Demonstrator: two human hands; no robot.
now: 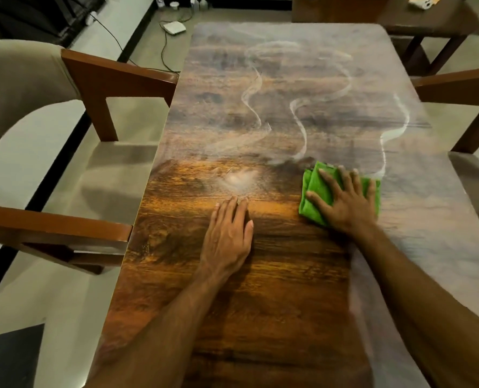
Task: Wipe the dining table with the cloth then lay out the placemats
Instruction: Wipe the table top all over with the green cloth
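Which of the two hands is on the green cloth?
The right hand, fingers spread flat on the folded green cloth; the left hand rests flat on the bare dining table beside it.

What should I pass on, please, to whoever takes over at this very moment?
Right hand: flat, fingers spread, pressing the folded green cloth on the table, right of centre.
Left hand: flat on bare wood, holding nothing.
Done: the near-left area looks dark and clean.
Left: the far half and right side are hazy with swirled streaks; wipe those, then lay the placemats. None are in view.
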